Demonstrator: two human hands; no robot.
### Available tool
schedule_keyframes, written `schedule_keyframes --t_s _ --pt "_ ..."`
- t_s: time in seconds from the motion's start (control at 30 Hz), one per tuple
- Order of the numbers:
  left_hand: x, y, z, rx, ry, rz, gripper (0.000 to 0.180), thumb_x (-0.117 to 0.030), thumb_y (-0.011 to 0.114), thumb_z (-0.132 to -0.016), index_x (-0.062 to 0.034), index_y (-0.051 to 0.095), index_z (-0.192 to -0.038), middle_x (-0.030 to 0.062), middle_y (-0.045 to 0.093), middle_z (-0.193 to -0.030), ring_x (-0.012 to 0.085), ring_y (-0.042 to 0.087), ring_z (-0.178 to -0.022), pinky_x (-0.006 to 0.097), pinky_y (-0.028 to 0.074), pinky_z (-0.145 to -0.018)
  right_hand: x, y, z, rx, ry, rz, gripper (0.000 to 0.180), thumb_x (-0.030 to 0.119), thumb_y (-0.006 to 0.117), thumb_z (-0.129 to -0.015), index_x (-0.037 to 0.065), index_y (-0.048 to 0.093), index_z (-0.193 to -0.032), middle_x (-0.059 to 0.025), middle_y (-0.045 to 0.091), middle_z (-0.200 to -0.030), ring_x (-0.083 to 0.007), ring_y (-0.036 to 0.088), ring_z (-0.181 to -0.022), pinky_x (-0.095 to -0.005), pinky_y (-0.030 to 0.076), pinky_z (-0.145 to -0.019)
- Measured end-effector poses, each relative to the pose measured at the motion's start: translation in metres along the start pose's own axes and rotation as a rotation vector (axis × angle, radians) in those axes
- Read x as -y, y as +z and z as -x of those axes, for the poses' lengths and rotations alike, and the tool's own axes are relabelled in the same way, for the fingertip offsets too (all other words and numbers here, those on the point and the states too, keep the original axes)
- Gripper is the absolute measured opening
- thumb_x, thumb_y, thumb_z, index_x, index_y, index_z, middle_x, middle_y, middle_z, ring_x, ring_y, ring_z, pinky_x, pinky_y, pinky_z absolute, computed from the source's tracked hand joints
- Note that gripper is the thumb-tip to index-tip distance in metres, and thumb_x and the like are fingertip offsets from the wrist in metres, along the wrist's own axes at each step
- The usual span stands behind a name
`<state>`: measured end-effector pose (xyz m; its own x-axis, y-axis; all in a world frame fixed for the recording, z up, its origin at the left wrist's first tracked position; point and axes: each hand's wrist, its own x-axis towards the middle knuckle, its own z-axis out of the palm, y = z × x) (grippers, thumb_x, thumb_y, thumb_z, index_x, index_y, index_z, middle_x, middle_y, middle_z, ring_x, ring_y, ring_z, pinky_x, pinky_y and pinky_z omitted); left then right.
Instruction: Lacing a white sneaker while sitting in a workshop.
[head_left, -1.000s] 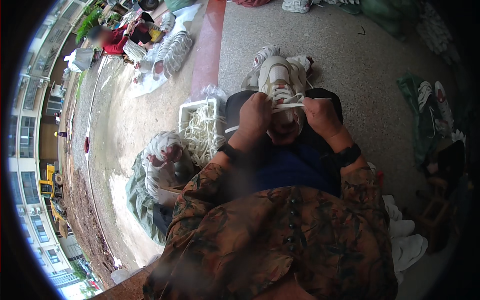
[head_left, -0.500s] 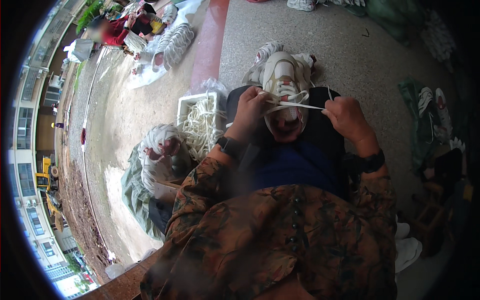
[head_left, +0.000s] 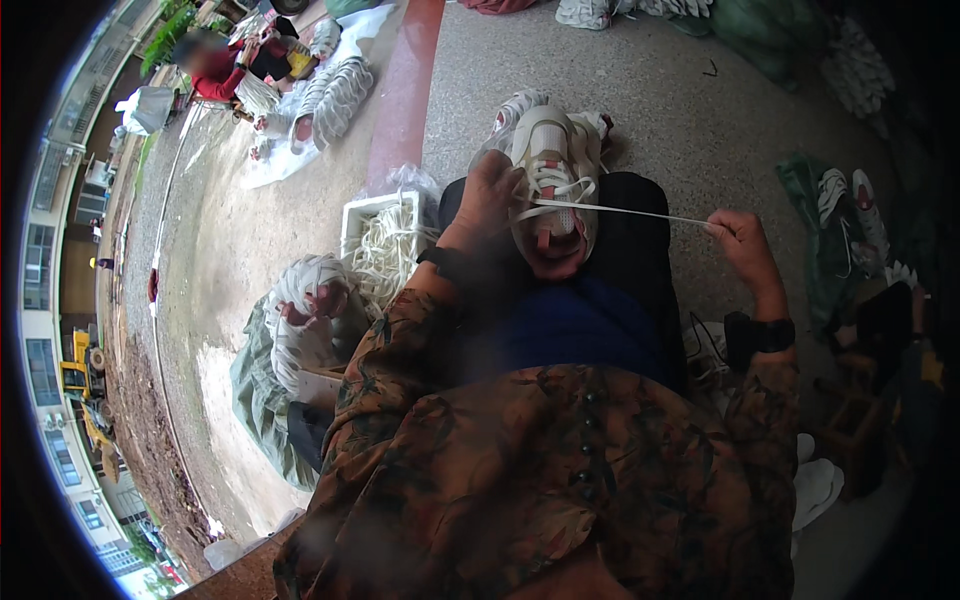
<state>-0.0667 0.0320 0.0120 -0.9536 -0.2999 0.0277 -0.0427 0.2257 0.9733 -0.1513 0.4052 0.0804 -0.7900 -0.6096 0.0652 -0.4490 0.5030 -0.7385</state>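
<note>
A beige-and-white sneaker [head_left: 540,140] with a pink lining rests on my lap, toe pointing away from me and heel opening toward me. A flat white shoelace [head_left: 645,212] runs from its eyelets, stretched taut to the right. My right hand [head_left: 742,243] pinches that lace's free end, out beyond my right knee. At the shoe's left side, my left hand [head_left: 485,195] has its fingers closed by the eyelets; whether they grip lace or the shoe's edge is hidden. More sneakers [head_left: 520,108] show just beyond the toe.
Left of my knee stands a white box [head_left: 350,228] holding a tangle of white laces. Nearer me, nested sneakers [head_left: 300,290] lie by a green sack [head_left: 262,395]. Across the yard, a person in red [head_left: 215,75] sits beside rows of shoes [head_left: 340,100]. Loose sneakers [head_left: 868,210] lie far right.
My right hand has drawn the lace out farther right, away from the shoe, lengthening the taut stretch. My left hand stays at the shoe's left side. The whole view has shifted slightly.
</note>
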Motion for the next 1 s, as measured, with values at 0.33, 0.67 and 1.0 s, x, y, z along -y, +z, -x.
schedule_keyframes --t_s 0.33,0.67,1.0 --pt "-0.003 -0.024 0.052 0.249 0.167 -0.504 0.025 -0.018 0.063 -0.085 0.0002 0.058 -0.102 0.0148 0.063 -0.081 0.0274 0.064 -0.078 0.036 0.049 -0.069 -0.008 -0.068 0.002 -0.002 0.031 0.257 0.012 0.007 0.060 -0.082 -0.002 0.056 -0.075 -0.0144 0.052 -0.064 -0.0214 0.052 -0.061 -0.0339 0.041 -0.060" --pt "-0.025 -0.166 0.085 0.104 -0.088 -0.196 0.007 -0.008 0.070 -0.082 -0.0016 0.071 -0.085 0.0000 0.064 -0.070 0.0066 0.054 -0.063 0.023 0.045 -0.058 -0.047 -0.007 -0.022 -0.196 0.426 -0.264 0.009 0.007 0.064 -0.081 0.001 0.061 -0.075 -0.0022 0.055 -0.066 -0.0129 0.052 -0.054 -0.0283 0.041 -0.051" --pt "-0.013 -0.221 0.141 -0.124 -0.595 -0.216 0.014 -0.010 0.068 -0.082 0.0024 0.067 -0.087 0.0043 0.060 -0.065 0.0073 0.044 -0.040 0.024 0.033 -0.036 0.034 0.151 -0.059 -0.100 0.273 -0.980 0.009 0.005 0.065 -0.081 0.002 0.062 -0.073 -0.0027 0.061 -0.068 -0.0074 0.054 -0.058 -0.0211 0.043 -0.051"
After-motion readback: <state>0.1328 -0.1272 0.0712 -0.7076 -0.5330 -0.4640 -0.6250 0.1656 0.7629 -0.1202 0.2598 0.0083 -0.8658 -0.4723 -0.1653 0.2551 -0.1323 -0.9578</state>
